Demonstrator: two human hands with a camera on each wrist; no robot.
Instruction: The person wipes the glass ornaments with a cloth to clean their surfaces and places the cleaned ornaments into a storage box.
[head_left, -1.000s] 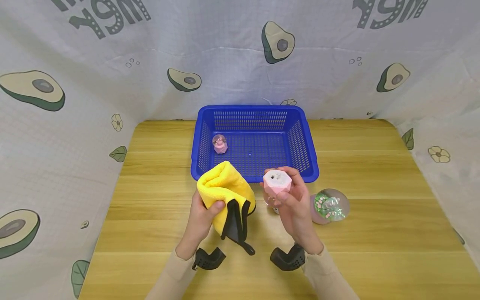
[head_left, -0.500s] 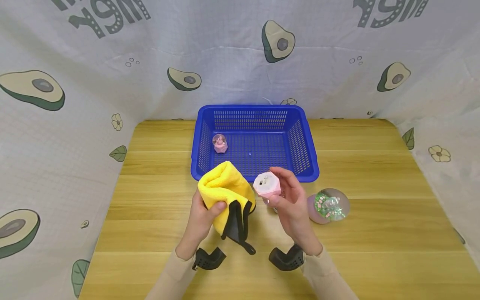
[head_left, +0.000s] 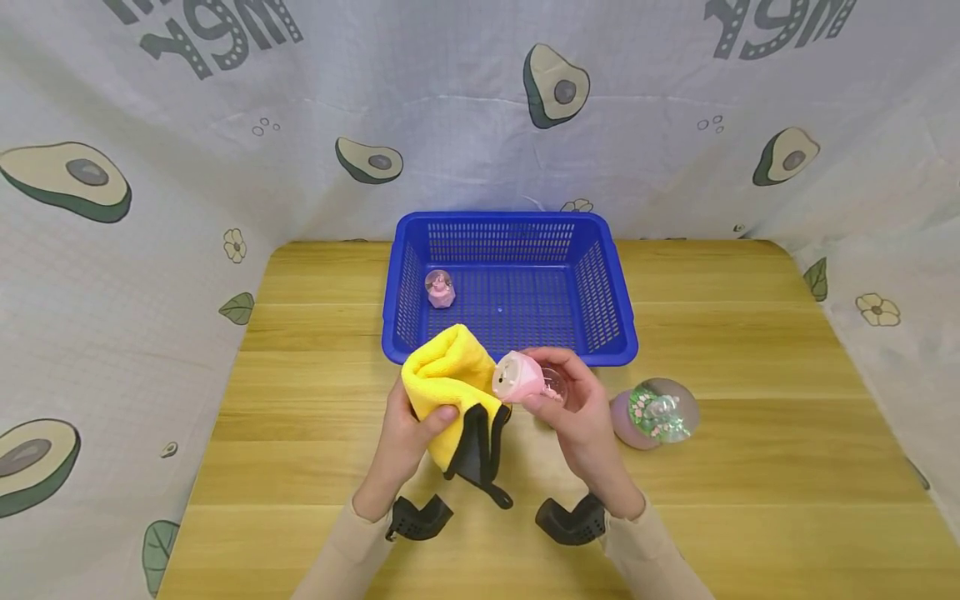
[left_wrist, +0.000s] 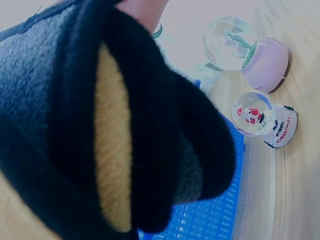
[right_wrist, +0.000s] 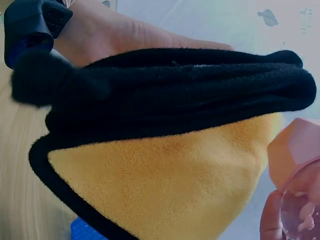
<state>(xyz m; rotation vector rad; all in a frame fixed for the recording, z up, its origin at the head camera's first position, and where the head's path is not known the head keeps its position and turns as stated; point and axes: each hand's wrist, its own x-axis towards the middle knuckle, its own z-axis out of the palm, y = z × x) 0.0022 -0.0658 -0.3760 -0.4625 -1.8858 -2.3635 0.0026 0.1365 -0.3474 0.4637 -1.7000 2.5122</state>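
My left hand (head_left: 403, 437) grips a folded yellow cloth (head_left: 448, 379) with black edging, thumb on its front. My right hand (head_left: 588, 421) holds a small snow globe with a faceted pink base (head_left: 517, 377). This globe lies sideways, its base pointing left at the cloth and its clear dome toward my palm. In the head view the base overlaps the cloth's right edge; in the right wrist view the pink base (right_wrist: 297, 150) is beside the yellow side (right_wrist: 165, 175). Whether they touch I cannot tell.
Behind the hands stands a blue basket (head_left: 510, 218) with a small pink snow globe (head_left: 439, 289) at its left. A larger snow globe (head_left: 660, 412) is right of my right hand. The left wrist view shows a Christmas snow globe (left_wrist: 281, 127) near it.
My right hand has brought the pink snow globe left to the cloth and tipped it, so its base has turned from upward to leftward. The left hand has barely shifted.
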